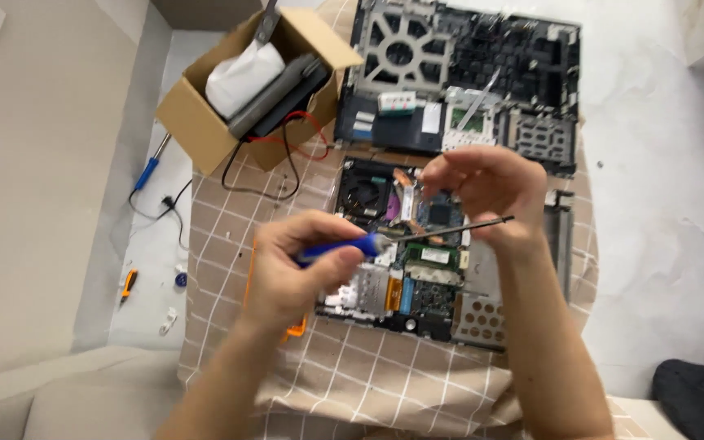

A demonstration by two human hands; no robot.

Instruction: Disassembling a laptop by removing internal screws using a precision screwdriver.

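Bare metal and matt plastic on checked cloth

A screwdriver (385, 243) had a glossy blue plastic handle and dark metal shaft; the opened laptop base (417, 269) showed dull metal plates and green circuit boards, over soft tan checked cloth (352, 383), beside a matt brown cardboard box (205, 122).

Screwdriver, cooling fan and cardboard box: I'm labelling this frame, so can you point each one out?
Screwdriver (332, 248): head view, on its blue handle, gripped by the left hand (291, 273).
Cooling fan (362, 193): head view, on the round black fan of the opened laptop.
Cardboard box (197, 122): head view, on its brown outer side wall.
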